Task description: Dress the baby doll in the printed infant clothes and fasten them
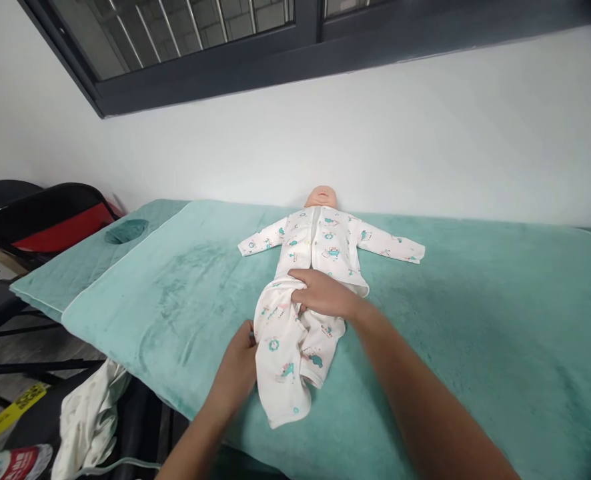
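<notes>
A baby doll point(321, 196) lies on its back on a green padded bed, its head toward the wall. It wears a white printed jacket point(330, 243), sleeves spread to both sides and the front fastened only in part. White printed baby pants point(280, 363) cover its lower body, bunched near the waist. My right hand point(323, 293) is closed on the waist of the pants, fingers partly tucked into the cloth. At the pants' left edge, my left hand point(243, 360) pinches the fabric, its fingertips partly hidden. No feet show at the leg openings.
The green bed cover point(455, 333) runs along a white wall under a dark-framed window point(200, 60). A face hole point(126, 231) lies at the bed's left end. Black and red chairs point(50, 217) stand left. White cloth point(88, 417) and a red-labelled bottle point(18, 463) sit lower left.
</notes>
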### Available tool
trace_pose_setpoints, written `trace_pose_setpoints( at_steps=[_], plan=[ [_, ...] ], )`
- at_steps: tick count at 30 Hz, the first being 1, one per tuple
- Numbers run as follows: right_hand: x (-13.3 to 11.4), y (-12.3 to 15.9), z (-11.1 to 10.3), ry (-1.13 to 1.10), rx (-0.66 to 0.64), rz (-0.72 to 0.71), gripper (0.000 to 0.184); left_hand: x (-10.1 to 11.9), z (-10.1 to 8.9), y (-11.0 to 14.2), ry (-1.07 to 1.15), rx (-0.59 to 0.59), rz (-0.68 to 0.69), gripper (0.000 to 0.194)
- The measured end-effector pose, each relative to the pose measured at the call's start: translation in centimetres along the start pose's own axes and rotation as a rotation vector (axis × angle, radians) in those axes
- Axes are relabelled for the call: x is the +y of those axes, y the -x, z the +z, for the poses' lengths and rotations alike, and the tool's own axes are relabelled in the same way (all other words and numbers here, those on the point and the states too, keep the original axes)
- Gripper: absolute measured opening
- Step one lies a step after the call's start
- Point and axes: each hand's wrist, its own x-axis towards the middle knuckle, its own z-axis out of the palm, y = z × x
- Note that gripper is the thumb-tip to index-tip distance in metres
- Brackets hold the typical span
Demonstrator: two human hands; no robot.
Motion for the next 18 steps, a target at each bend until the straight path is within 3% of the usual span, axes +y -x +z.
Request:
trace_pose_setpoints(
  at_steps=[4, 7, 10, 14, 18],
  plan=[
    [0.1, 0.2, -0.4, -0.017, -0.040, 0.007, 0.012, 1.0, -1.8, -2.3, -0.125, 0.145, 0.069, 0.018],
    [0.1, 0.3, -0.7, 0.035, -0.061, -0.013, 0.016, 1.1, -2.0, -2.6, -0.307, 0.066, 0.111, 0.012],
    [-0.1, 0.4, -1.0, 0.025, -0.104, -0.034, 0.016, 0.5, -1.3, -1.5, -0.407, -0.034, 0.129, 0.017],
    [-0.2, 0.6, -1.6, -0.036, -0.189, -0.039, 0.022, -0.3, -0.3, 0.4, -0.342, -0.091, 0.064, 0.040],
    [-0.1, 0.8, -1.9, -0.057, -0.240, -0.058, 0.030, -0.1, 0.2, 1.0, -0.059, -0.141, 0.040, 0.060]
  ],
)
